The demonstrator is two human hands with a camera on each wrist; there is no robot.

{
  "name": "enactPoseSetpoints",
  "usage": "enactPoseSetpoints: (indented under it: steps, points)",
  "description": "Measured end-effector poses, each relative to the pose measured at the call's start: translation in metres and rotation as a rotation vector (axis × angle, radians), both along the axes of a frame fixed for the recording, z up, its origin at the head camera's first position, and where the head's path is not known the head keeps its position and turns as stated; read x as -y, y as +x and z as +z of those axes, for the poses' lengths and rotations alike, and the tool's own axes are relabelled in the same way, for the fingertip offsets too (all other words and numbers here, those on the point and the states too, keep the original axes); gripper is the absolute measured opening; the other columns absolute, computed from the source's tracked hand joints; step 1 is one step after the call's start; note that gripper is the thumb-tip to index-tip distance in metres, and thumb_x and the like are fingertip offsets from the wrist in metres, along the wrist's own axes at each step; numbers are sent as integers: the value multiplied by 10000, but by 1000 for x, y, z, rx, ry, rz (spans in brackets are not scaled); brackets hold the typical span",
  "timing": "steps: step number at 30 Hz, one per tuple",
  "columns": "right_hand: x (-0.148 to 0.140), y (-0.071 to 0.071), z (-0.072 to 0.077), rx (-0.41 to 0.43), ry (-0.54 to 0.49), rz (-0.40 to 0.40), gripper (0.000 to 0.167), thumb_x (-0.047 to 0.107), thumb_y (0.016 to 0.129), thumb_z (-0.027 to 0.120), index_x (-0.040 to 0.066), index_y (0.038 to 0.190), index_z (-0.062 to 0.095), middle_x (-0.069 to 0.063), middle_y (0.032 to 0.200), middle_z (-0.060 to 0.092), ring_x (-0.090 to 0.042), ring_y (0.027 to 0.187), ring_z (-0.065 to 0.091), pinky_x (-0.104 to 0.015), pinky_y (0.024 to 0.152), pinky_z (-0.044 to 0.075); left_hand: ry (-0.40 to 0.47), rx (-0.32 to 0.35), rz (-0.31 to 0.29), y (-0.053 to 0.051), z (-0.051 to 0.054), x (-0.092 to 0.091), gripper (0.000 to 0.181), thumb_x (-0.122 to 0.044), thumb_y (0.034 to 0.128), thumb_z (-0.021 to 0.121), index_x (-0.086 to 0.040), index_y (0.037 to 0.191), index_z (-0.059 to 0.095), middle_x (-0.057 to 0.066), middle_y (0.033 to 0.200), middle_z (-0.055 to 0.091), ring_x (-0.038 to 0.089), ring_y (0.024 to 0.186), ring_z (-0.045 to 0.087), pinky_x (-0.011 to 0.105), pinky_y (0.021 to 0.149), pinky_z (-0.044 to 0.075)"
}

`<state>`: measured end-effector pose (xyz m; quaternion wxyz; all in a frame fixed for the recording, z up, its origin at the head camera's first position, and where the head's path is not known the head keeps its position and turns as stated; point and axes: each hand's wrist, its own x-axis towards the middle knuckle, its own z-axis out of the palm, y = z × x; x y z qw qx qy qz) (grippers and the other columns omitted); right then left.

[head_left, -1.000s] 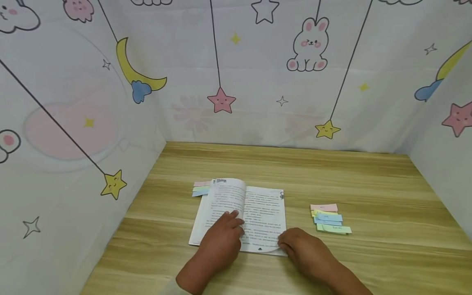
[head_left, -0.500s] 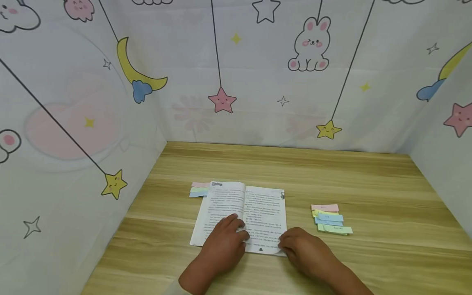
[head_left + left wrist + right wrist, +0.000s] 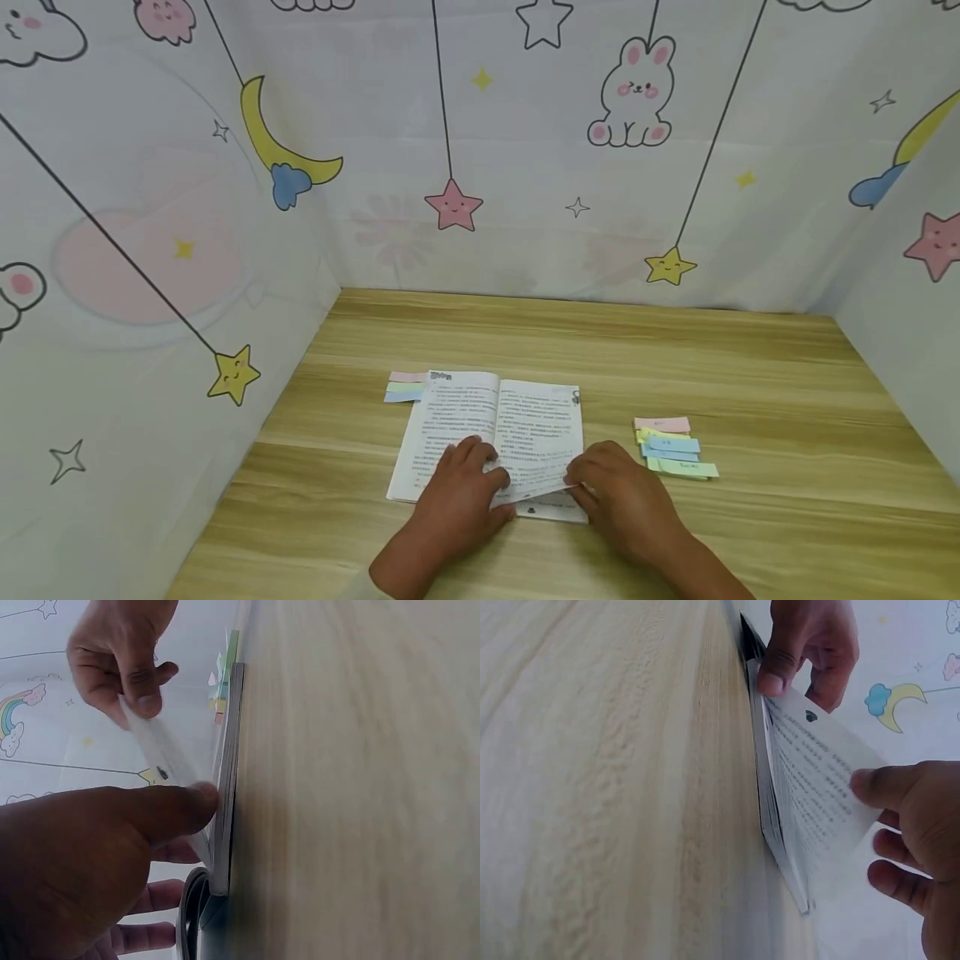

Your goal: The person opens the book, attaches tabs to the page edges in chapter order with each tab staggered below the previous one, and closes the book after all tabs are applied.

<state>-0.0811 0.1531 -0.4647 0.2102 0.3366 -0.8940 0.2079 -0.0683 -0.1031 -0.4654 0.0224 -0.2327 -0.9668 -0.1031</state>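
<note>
An open book (image 3: 465, 408) with printed pages lies on the wooden table. Near its spine, my left hand (image 3: 461, 492) rests on the lower part, fingers spread over the left page; the thumb (image 3: 184, 810) touches the bottom edge. At the lower right corner, my right hand (image 3: 626, 500) pinches a single page (image 3: 825, 772) between thumb and fingers. This page is lifted and bent, its bottom edge raised above the sheet below. Colored sticky tabs (image 3: 405, 387) in pink, green and blue stick out from the book's upper left edge.
Several loose sticky notes (image 3: 671, 446), pink, yellow, blue and green, lie on the table (image 3: 787, 400) right of the book. White cloth walls (image 3: 525, 150) printed with stars, a moon and a bunny enclose the table at back and sides.
The left page has settled flat and the left hand has shifted slightly right. The right hand has raised the right page's lower corner, uncovering the sheet beneath.
</note>
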Motion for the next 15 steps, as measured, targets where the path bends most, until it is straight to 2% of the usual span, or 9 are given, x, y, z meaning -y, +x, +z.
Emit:
enactPoseSetpoints:
  steps: [3,5,7,10,12,15]
  points:
    - [2,1,2,-27,-45,-27,363,144,710,936,167,1014,739,50,1152,666,-168,1097,618,-338,757,589,10,-24,14,-1,0,-1,257,-371,926,751,-187,1106,751,35,1239,618,269,1297,486,550,1107,399]
    - [2,2,3,-20,-58,-50,480,167,698,947,147,1112,705,0,1241,630,-204,1150,606,-363,770,594,32,-83,24,-2,-2,-1,325,-315,927,743,-127,1190,715,39,1162,636,251,1194,553,519,1051,456]
    - [1,3,2,21,-45,-61,535,201,702,948,146,1161,678,-12,1268,615,-213,1170,602,-370,782,596,73,-130,53,-3,-2,-1,486,-280,923,740,-63,1340,617,56,1152,657,247,1139,599,479,1012,493]
    - [0,4,0,119,27,-30,482,258,715,944,165,1120,699,10,1256,635,-187,1170,611,-354,817,589,137,-237,118,-4,-2,1,783,-283,886,786,-3,1510,404,114,1114,665,264,1015,654,429,903,549]
    - [-1,5,-2,197,96,2,411,288,743,926,173,1084,727,24,1249,649,-174,1170,614,-348,841,584,183,-282,175,-5,-1,2,917,-267,857,823,-3,1562,300,175,1195,645,311,1090,646,445,931,547]
    - [-2,7,-3,280,161,38,352,291,780,900,155,1069,751,20,1244,659,-171,1164,618,-357,874,577,206,-363,244,-7,-2,4,996,-195,783,872,-14,1571,290,257,1310,550,422,1255,540,535,1029,483]
